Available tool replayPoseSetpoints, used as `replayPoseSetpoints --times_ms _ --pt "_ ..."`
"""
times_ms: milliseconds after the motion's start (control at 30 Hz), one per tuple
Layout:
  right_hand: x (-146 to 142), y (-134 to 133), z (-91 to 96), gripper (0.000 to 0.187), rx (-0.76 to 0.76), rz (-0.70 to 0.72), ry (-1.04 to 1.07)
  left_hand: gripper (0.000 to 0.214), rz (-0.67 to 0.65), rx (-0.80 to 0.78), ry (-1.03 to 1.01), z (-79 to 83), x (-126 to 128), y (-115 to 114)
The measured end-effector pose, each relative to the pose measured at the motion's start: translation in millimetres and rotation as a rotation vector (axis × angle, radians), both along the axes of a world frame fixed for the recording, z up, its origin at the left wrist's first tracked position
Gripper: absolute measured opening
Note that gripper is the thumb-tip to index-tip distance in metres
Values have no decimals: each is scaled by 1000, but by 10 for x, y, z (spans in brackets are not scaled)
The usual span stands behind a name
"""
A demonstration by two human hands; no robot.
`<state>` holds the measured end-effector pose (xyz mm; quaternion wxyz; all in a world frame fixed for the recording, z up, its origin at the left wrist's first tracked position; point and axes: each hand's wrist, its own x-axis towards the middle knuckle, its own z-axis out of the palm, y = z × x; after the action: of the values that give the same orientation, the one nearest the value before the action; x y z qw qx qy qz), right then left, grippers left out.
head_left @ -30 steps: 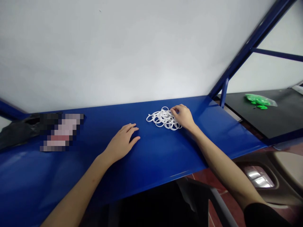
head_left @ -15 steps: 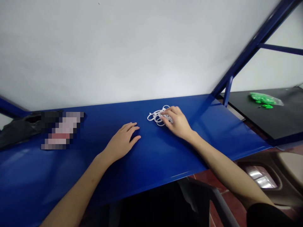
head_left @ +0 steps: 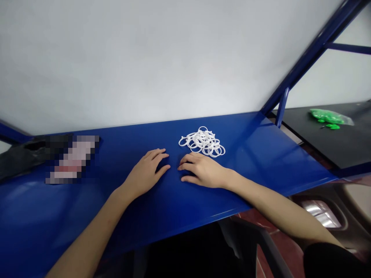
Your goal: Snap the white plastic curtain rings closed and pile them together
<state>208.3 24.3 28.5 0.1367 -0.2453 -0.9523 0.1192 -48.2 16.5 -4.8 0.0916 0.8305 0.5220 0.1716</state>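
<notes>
A loose pile of white plastic rings (head_left: 203, 142) lies on the blue table (head_left: 174, 216), near its back edge and right of the middle. My right hand (head_left: 199, 169) rests just in front of the pile, fingers apart and pointing left, with nothing seen in it. To the left, my left hand (head_left: 147, 171) lies on the tabletop with its fingers spread, and it holds nothing. A small gap of bare blue surface separates the two hands.
On the left are a black plastic bag (head_left: 20, 158) and a pixelated flat item (head_left: 74, 158). A black table (head_left: 327, 146) at the right bears a clear bag of green pieces (head_left: 327, 116). A blue metal frame (head_left: 307, 58) rises on the right, before a pale wall (head_left: 145, 61).
My right hand has come off the white rings and moved toward me and left, uncovering the pile. My left hand stays nearly where it was. The view has shifted slightly.
</notes>
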Motion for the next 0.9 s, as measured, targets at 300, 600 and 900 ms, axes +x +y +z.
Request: replayPoseSetpoints --times_ms 300,600,900 --pt "-5 -6 7 32 -8 -1 2 43 1 -2 18 5 -4 -7" --pt "9 33 -16 29 45 -31 37 42 -4 8 6 14 6 -13" --pt "141 247 3 24 359 -428 185 42 2 -23 21 45 14 -17"
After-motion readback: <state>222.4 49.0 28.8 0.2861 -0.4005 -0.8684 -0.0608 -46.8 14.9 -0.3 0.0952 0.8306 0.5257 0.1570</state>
